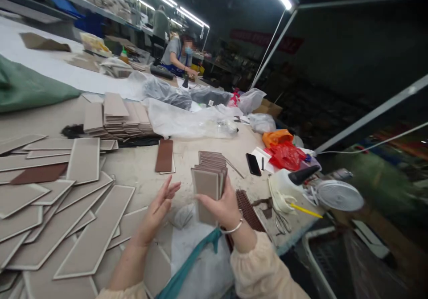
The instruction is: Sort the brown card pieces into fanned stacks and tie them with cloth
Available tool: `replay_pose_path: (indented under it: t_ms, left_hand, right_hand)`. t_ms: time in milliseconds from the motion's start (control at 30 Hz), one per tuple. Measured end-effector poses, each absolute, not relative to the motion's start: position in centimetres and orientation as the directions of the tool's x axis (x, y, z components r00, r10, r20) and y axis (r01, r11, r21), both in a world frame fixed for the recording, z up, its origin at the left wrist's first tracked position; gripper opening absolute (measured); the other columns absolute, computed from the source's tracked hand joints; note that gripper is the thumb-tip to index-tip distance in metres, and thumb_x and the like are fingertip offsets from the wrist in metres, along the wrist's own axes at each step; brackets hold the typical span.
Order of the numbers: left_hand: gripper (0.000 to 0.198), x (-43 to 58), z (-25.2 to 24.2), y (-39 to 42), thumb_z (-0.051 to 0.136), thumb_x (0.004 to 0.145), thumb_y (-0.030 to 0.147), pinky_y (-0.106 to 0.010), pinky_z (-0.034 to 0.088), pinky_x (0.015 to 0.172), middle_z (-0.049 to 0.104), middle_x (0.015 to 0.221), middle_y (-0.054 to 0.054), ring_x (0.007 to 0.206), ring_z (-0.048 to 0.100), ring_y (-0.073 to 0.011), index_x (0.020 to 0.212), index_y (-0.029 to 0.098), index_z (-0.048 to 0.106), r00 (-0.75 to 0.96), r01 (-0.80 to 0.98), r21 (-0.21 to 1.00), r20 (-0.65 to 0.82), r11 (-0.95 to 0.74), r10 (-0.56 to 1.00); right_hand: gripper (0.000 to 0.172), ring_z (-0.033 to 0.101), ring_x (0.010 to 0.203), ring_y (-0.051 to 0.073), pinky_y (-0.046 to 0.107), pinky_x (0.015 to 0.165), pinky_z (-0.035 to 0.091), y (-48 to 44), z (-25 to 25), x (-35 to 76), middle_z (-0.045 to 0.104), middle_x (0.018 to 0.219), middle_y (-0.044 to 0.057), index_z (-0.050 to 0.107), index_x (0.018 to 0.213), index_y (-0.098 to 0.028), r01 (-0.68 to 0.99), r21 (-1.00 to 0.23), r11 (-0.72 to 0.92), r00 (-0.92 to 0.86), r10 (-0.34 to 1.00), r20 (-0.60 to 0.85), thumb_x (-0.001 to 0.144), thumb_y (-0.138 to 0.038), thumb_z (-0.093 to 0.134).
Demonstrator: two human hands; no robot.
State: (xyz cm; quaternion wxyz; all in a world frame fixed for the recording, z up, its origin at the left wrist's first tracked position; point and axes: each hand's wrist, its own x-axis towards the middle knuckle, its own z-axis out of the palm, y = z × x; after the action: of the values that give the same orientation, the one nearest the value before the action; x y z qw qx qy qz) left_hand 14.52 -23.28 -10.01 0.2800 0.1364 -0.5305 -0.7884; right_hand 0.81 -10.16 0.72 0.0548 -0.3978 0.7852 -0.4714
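My right hand (223,206) grips a thick stack of beige rectangular panels (206,184) with pale borders, held upright over the table, thumb across the front one. To its left my left hand (160,205) hovers with fingers apart, holding nothing. Beyond it lies a brown rectangular panel (164,155) on top of a paler one. Many loose beige panels (96,232) with white edges overlap across the left side of the table. Beside my right wrist rests a row of dark brown strips (249,210).
Behind stand stacked beige panels (115,116) and clear plastic sheeting (190,118). On the right are a phone (253,164), a red plastic bag (286,153), a white container (281,190), scissors (281,223) and a small white fan (339,195). A co-worker (177,56) leans over the far table.
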Motion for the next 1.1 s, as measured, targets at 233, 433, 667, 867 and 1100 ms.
replay_pose_path:
  t_ms: [233, 433, 667, 867, 1100]
  left_hand:
    - [0.067, 14.0, -9.8, -23.8, 0.068, 0.074, 0.047, -0.045, 0.041, 0.102, 0.062, 0.118, -0.012, 0.112, 0.058, -0.0272, 0.131, 0.019, 0.049, -0.714, 0.173, 0.956, -0.043, -0.236, -0.699]
    - [0.061, 13.8, -10.7, -23.8, 0.072, 0.07, 0.043, -0.046, 0.041, 0.102, 0.064, 0.115, -0.013, 0.106, 0.06, -0.0263, 0.123, 0.017, 0.058, -0.753, 0.075, 0.982, -0.057, -0.171, -0.655]
    - [0.057, 14.0, -10.8, -23.8, 0.073, 0.071, 0.04, -0.045, 0.043, 0.101, 0.066, 0.113, -0.013, 0.105, 0.061, -0.0264, 0.121, 0.017, 0.06, -0.748, 0.081, 0.984, -0.045, -0.159, -0.662]
    - [0.054, 13.7, -11.3, -23.7, 0.067, 0.075, 0.04, -0.044, 0.045, 0.099, 0.065, 0.114, -0.013, 0.104, 0.062, -0.0249, 0.122, 0.016, 0.059, -0.747, 0.061, 0.994, -0.017, -0.094, -0.665]
    - [0.04, 14.3, -10.0, -23.6, 0.064, 0.077, 0.027, -0.035, 0.05, 0.09, 0.068, 0.108, -0.011, 0.096, 0.064, -0.021, 0.115, 0.013, 0.063, -0.673, 0.028, 0.996, 0.082, 0.085, -0.735]
  right_hand:
    - [0.096, 0.053, 0.119, 0.03, 0.042, 0.099, 0.043, 2.8, 3.2, -10.5, 0.051, 0.135, 0.014, 0.019, 0.147, -0.02, -0.518, -0.353, 0.779, -0.85, -0.517, 0.107, 0.069, -0.044, 0.068]
    - [0.095, 0.058, 0.109, 0.035, 0.044, 0.089, 0.045, 5.1, -2.0, -13.7, 0.057, 0.121, 0.02, 0.015, 0.149, -0.014, -0.333, 0.136, 0.933, -0.943, -0.327, -0.071, 0.074, -0.046, 0.064]
    - [0.084, 0.055, 0.113, 0.038, 0.049, 0.091, 0.041, 3.7, -4.3, -12.5, 0.052, 0.124, 0.024, 0.018, 0.149, -0.017, -0.278, 0.253, 0.927, -0.954, -0.235, -0.186, 0.084, -0.07, 0.028]
    - [0.079, 0.053, 0.116, 0.036, 0.05, 0.093, 0.04, 5.1, -5.4, -12.8, 0.052, 0.127, 0.022, 0.027, 0.147, -0.018, -0.321, 0.243, 0.915, -0.939, -0.273, -0.211, 0.084, -0.067, 0.026]
    - [0.057, 0.057, 0.107, 0.043, 0.057, 0.094, 0.04, 8.5, -8.8, -17.2, 0.052, 0.135, 0.012, 0.066, 0.114, -0.033, -0.702, 0.235, 0.673, -0.712, -0.655, -0.252, 0.058, -0.042, 0.058]
